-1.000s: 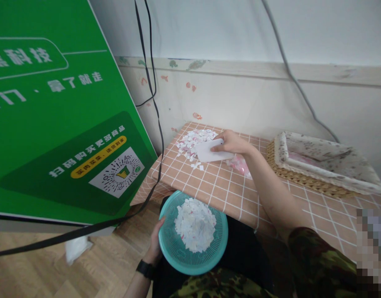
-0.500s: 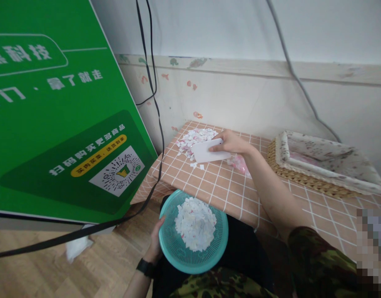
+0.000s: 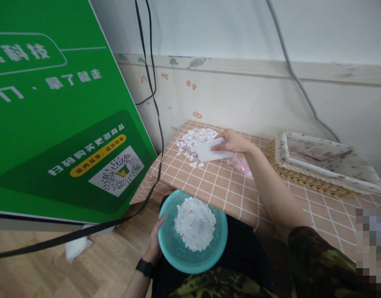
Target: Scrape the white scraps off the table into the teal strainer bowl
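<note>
My left hand (image 3: 156, 236) grips the left rim of a round turquoise plastic basket (image 3: 220, 249), which rests on my lap below the table edge. A heap of small white paper pieces (image 3: 195, 223), a few with pink, lies in it. Over the table, my right hand (image 3: 231, 142) is closed on the right end of a flat white card-like piece (image 3: 209, 150). The piece lies beside another pile of white and pink paper bits (image 3: 190, 138). Close to my right wrist is a clear plastic bag with pink in it (image 3: 241, 164).
A checked brown cloth covers the table (image 3: 221, 188). On the right stands a wicker basket with a cloth lining (image 3: 321, 161). A large green panel (image 3: 63, 116) rises on the left, with a black cable (image 3: 160, 136) hanging before it. A white bag (image 3: 78, 247) lies on the floor.
My right hand has shifted slightly right with the white piece, away from the pile. My left hand and the turquoise basket stay nearly in place.
</note>
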Demonstrator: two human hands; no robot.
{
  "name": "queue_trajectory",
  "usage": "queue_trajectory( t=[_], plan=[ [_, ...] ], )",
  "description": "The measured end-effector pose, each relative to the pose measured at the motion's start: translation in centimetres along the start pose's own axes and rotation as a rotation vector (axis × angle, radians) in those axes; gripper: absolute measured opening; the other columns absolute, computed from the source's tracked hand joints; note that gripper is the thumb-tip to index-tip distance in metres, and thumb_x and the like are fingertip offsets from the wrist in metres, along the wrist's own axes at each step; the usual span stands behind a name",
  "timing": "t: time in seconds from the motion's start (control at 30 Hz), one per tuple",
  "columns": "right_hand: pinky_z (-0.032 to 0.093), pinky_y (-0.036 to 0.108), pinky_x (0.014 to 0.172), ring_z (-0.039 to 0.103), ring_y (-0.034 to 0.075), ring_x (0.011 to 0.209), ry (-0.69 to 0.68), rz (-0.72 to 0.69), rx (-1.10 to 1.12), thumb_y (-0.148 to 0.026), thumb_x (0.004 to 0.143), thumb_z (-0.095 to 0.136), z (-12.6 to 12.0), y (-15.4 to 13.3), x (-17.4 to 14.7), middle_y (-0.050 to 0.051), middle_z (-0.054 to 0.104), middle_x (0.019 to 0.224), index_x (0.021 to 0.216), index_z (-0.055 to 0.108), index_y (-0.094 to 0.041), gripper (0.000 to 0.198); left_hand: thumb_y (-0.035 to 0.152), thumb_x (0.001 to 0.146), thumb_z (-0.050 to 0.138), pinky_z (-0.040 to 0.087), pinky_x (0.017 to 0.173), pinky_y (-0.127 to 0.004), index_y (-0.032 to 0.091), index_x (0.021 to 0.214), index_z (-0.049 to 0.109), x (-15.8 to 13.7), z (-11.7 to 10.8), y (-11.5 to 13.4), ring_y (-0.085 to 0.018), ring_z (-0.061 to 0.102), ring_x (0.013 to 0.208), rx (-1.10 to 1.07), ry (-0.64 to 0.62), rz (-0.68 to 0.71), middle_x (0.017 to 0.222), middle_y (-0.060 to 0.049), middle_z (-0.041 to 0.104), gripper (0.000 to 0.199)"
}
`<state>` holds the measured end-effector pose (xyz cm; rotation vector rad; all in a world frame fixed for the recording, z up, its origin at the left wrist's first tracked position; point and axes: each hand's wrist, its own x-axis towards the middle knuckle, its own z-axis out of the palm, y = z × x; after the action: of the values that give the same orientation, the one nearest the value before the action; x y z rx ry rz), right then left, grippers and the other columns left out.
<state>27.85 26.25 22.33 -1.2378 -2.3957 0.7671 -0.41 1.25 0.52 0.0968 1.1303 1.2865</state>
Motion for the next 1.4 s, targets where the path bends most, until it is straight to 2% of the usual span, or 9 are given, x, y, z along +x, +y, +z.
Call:
queue_trajectory(
  t=[0.13, 0.37, 0.57, 0.83, 1.07, 1.27, 1.4],
  plan=[
    [0.037, 0.024, 0.05, 0.051, 0.013, 0.057, 0.025, 0.032, 0.021, -0.033, 0.066, 0.063, -0.3, 0.2, -0.2, 0.004, 0.062, 0.066, 0.079, 0.07, -0.009, 0.028, 0.035, 0.063, 0.071, 0.05, 0.07, -0.032, 0.015, 0.072, 0.073, 0.2, -0.1, -0.1, -0.019, 0.064, 0.062, 0.003, 0.005, 0.001, 0.069, -0.004, 0.073, 0.022],
    [0.036, 0.023, 0.05, 0.049, 0.012, 0.055, -0.017, -0.026, -0.033, -0.033, 0.066, 0.062, -0.6, -0.3, -0.3, 0.002, 0.059, 0.062, 0.075, 0.069, -0.01, 0.025, 0.034, 0.062, 0.071, 0.05, 0.07, -0.034, 0.015, 0.073, 0.072, 0.2, 0.0, -0.1, -0.02, 0.064, 0.061, 0.012, 0.027, 0.014, 0.068, -0.004, 0.073, 0.021],
    [0.036, 0.023, 0.051, 0.049, 0.012, 0.055, 0.013, -0.019, -0.078, -0.031, 0.064, 0.063, -1.6, 0.0, -0.8, 0.001, 0.058, 0.061, 0.074, 0.068, -0.011, 0.023, 0.034, 0.062, 0.07, 0.05, 0.071, -0.032, 0.016, 0.073, 0.073, 0.0, 0.1, 0.0, -0.021, 0.065, 0.064, 0.025, 0.03, 0.002, 0.07, -0.004, 0.073, 0.022],
    [0.037, 0.024, 0.054, 0.051, 0.013, 0.059, -0.038, -0.082, 0.028, -0.029, 0.068, 0.062, 0.3, -1.4, -0.1, 0.002, 0.06, 0.064, 0.077, 0.069, -0.012, 0.021, 0.034, 0.06, 0.071, 0.051, 0.074, -0.035, 0.017, 0.072, 0.073, -0.2, 0.6, 0.2, -0.024, 0.067, 0.068, 0.066, 0.043, 0.055, 0.071, -0.002, 0.073, 0.021],
    [0.035, 0.023, 0.05, 0.05, 0.011, 0.055, -0.014, -0.02, 0.005, -0.028, 0.067, 0.063, 0.0, -1.0, -0.2, 0.002, 0.059, 0.061, 0.074, 0.068, -0.01, 0.02, 0.034, 0.062, 0.07, 0.052, 0.07, -0.036, 0.016, 0.073, 0.074, -0.6, 0.8, 0.3, -0.023, 0.066, 0.064, 0.047, 0.008, 0.014, 0.07, -0.003, 0.073, 0.021],
    [0.039, 0.024, 0.057, 0.053, 0.013, 0.064, -0.024, -0.095, 0.022, -0.027, 0.069, 0.062, 1.0, -1.1, 0.3, 0.004, 0.064, 0.071, 0.081, 0.069, -0.012, 0.021, 0.032, 0.066, 0.068, 0.052, 0.07, -0.032, 0.015, 0.076, 0.074, -0.5, 0.8, 0.2, -0.022, 0.067, 0.067, 0.018, -0.001, -0.013, 0.072, -0.004, 0.074, 0.02],
    [0.038, 0.024, 0.054, 0.051, 0.012, 0.059, -0.008, -0.082, 0.034, -0.028, 0.068, 0.062, 0.6, -0.9, 0.2, 0.003, 0.061, 0.065, 0.075, 0.068, -0.011, 0.019, 0.032, 0.065, 0.069, 0.052, 0.07, -0.033, 0.016, 0.074, 0.074, -0.5, 0.8, 0.2, -0.023, 0.067, 0.066, 0.02, 0.014, 0.001, 0.07, -0.003, 0.074, 0.019]
  ],
)
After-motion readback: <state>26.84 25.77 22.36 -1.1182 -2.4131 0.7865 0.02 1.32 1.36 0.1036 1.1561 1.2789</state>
